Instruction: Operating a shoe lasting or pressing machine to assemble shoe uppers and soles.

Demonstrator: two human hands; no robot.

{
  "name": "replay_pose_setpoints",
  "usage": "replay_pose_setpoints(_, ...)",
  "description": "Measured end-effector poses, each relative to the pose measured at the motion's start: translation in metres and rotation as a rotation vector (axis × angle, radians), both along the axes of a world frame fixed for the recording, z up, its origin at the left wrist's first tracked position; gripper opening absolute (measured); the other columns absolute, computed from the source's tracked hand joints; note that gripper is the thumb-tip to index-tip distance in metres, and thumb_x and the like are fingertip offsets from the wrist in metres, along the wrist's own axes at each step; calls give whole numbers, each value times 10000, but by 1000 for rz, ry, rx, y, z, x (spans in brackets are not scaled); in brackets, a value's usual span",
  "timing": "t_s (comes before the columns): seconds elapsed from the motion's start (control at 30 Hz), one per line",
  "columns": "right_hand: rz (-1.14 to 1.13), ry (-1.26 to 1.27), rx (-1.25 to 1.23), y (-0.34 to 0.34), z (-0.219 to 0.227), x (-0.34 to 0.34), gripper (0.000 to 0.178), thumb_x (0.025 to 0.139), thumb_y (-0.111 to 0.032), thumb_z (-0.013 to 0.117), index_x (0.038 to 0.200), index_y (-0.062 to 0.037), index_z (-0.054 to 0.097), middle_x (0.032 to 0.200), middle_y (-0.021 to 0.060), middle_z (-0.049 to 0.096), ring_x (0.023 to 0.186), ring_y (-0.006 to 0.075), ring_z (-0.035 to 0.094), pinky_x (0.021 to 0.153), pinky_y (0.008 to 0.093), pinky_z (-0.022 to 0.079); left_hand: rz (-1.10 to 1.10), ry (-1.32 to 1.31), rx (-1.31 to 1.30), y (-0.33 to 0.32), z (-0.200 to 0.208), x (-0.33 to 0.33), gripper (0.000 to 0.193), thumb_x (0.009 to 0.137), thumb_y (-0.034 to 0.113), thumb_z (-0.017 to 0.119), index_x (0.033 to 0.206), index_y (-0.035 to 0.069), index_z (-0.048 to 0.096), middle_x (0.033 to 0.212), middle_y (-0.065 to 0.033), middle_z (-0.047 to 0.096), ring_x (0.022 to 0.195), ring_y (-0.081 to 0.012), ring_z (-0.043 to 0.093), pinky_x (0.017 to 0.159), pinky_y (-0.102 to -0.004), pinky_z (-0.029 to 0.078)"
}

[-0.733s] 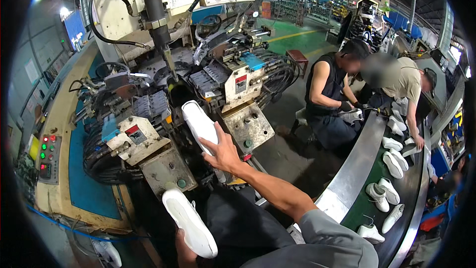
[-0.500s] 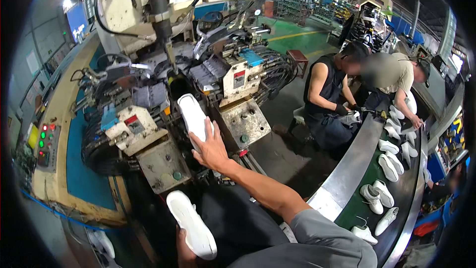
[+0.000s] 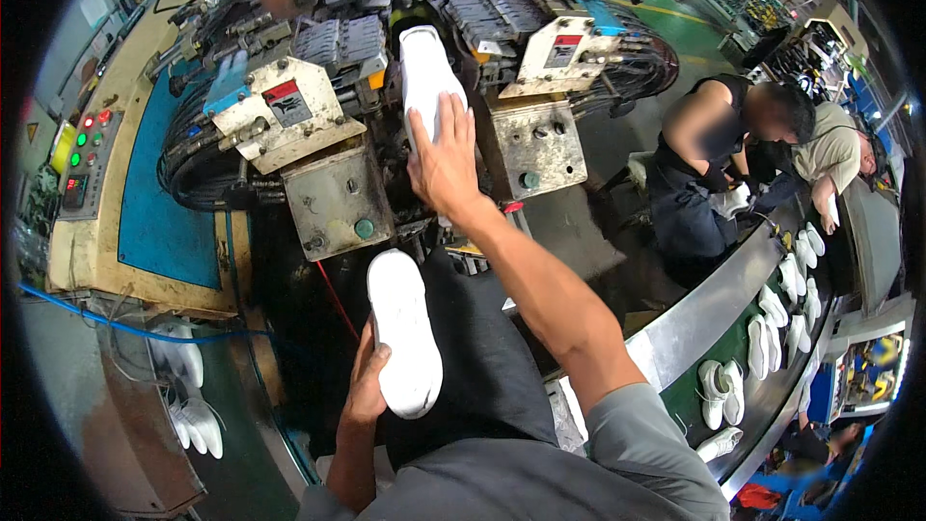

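A white shoe (image 3: 403, 342), its pale sole facing up, rests in my left hand (image 3: 365, 376), with the thumb along its edge and the fingers mostly hidden beneath. Ahead, a second white shoe (image 3: 427, 68) lies bottom-up between the two side clamps of a machine (image 3: 338, 198). Over the near end of that shoe is my right hand (image 3: 446, 159), thumb at its left edge and fingers reaching along its right part. Whether the machine grips this shoe cannot be seen.
A conveyor (image 3: 666, 347) with several white shoes (image 3: 759, 345) curves along the right. Two people work beyond it, one seated in a dark apron (image 3: 690, 217). Left are a panel with lit buttons (image 3: 87, 164), a blue hose (image 3: 145, 333) and more white shoes (image 3: 198, 425).
My view has tipped down and leftward. My left hand has lifted the held shoe further into view. The right hand remains on the shoe at the machine, its fingers now closer together.
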State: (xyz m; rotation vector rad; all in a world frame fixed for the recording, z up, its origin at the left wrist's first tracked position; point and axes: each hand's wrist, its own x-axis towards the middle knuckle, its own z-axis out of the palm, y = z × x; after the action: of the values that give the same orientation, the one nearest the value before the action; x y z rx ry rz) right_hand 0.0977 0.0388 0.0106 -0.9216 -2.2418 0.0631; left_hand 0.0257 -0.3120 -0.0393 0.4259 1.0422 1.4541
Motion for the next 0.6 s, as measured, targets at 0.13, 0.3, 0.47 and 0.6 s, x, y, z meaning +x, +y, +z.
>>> replay_pose_setpoints(0.13,-26,-42,33,50,9,-26,799,841,-212,805,1573,-53,526,1665,412,320,1584,566,270,1320,662,190,12,73,60,33,16,-2,968,980,341,687,1747,32,184,1708,-188,400,1554,-327,434,1288,-480,345)
replay_pose_setpoints(0.3,-105,-84,226,107,13,-40,826,850,-299,814,1600,-94,534,1629,386,398,1541,546,345,1289,656,260,-10,226,-4,71,30,-10,1077,929,210,717,1775,71,65,1768,-211,287,1616,-354,339,1318,-477,293)
replay_pose_setpoints(0.47,-15,17,155,85,23,-44,692,869,-217,757,1517,-60,574,1631,405,386,1563,561,312,1307,648,229,23,463,-3,83,20,-13,1076,928,176,731,1773,70,73,1762,-222,294,1604,-348,361,1298,-489,337)
replay_pose_setpoints(0.6,29,69,169,90,30,-34,641,907,-227,742,1505,-56,585,1622,397,405,1553,560,333,1307,626,245,7,462,45,90,10,-11,1032,956,194,729,1770,73,105,1753,-221,310,1597,-347,375,1293,-499,357)
